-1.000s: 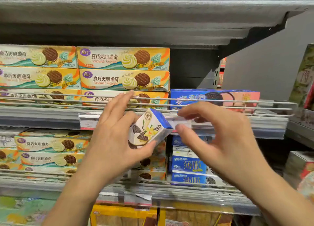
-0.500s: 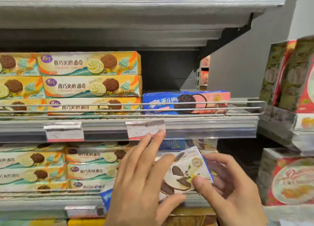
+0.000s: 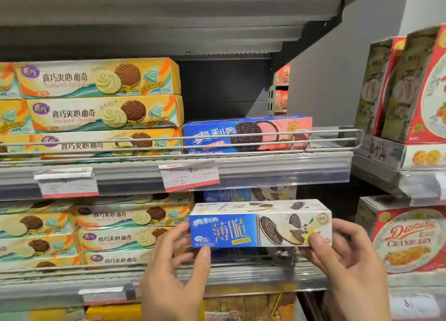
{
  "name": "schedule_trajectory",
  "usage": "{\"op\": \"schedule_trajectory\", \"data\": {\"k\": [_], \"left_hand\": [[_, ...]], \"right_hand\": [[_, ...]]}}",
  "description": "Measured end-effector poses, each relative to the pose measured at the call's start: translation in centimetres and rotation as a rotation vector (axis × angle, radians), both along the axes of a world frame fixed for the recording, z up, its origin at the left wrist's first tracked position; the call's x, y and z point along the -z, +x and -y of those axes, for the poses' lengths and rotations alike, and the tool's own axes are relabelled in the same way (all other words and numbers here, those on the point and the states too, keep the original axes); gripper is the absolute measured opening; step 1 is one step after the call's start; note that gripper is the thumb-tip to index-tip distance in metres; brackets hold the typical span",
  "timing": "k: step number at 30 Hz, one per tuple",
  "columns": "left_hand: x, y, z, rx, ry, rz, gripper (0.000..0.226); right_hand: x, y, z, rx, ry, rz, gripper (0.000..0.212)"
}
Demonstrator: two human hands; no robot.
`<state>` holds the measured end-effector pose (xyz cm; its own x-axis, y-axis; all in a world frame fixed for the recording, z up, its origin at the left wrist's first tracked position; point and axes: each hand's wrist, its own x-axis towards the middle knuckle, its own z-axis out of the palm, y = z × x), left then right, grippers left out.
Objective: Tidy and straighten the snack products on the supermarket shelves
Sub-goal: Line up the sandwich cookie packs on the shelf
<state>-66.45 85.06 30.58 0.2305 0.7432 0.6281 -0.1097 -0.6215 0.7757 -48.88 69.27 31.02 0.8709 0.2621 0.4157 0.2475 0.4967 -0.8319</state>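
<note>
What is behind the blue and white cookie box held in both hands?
Behind the cookie box, above its top edge, the top strip of another blue and white box shows under the shelf rail. The held box covers the rest, so how many stand there is unclear.

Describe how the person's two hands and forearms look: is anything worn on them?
Both are bare. The left hand and right hand show no gloves, rings, watch or sleeves. The fingers have short, plain nails. Only the forearms' lower parts are visible.
</note>
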Motion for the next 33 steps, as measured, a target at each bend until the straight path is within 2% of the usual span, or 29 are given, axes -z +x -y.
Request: {"op": "schedule_trajectory", "data": {"k": [3,7,12,16,23,33], "left_hand": [[-0.1,0.6,0.5,0.034,0.006,-0.072,0.049],[-0.4,1.5,0.5,-0.003,0.031,-0.165,0.055],[0.1,2.6,-0.2,-0.043,0.06,-0.37,0.068],[0.2,3.0,-0.3,-0.075,0.095,-0.469,0.077],[-0.2,3.2,-0.5,-0.115,0.092,-0.524,0.081],[-1.2,3.3,-0.5,-0.176,0.051,-0.598,0.077]], "right_hand": [[0.5,1.2,0.4,0.09,-0.155,0.127,0.03],[-0.2,2.3,0.8,0.305,-0.523,0.412,0.036],[-0.7,2.9,-0.1,0.295,-0.716,0.497,0.054],[-0.3,3.0,-0.7,0.223,-0.736,0.485,0.055],[-0.3,3.5,-0.2,0.113,-0.781,0.43,0.079],[1.0,3.3,-0.6,0.116,-0.799,0.498,0.082]]}}
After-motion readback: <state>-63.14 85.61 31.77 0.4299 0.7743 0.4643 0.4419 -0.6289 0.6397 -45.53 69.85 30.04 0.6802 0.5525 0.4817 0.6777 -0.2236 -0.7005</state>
